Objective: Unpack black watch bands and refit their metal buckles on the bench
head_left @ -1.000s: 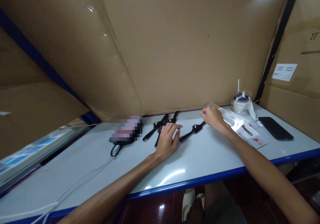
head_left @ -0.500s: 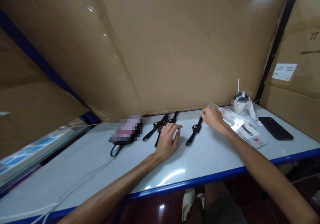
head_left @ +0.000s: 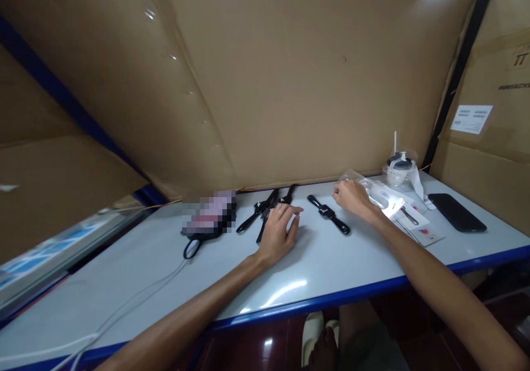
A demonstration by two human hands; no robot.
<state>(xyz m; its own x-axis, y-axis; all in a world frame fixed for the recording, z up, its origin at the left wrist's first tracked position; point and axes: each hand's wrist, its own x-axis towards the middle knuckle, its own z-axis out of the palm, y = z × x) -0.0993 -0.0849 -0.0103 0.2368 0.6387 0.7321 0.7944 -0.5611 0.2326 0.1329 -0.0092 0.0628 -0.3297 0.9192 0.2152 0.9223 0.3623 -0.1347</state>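
Observation:
A black spokeshave (head_left: 327, 212) lies alone on the white tabletop, slanting from upper left to lower right. Just to its right hovers my right hand (head_left: 353, 197), fingers curled in and apart from the tool, with nothing visible in them. My left hand (head_left: 278, 233) is palm down with its fingers stretched out, beside and partly over a group of similar tools. In that group, one black spokeshave (head_left: 257, 210) shows almost whole, while another spokeshave (head_left: 286, 195) is partly hidden behind my left hand.
Behind my right hand lie clear plastic bags and printed cards (head_left: 422, 230). A black phone-like slab (head_left: 456, 212) and a bagged cup (head_left: 398, 171) are at the right. On the left sit a blurred-out pink and black object (head_left: 211, 216) and white cables (head_left: 136, 296). Cardboard walls (head_left: 281, 84) enclose the table.
The lone spokeshave has turned: its far end swung from beside my right fingers to the left, and its near end swung right. My left hand stays put; my right hand has barely shifted.

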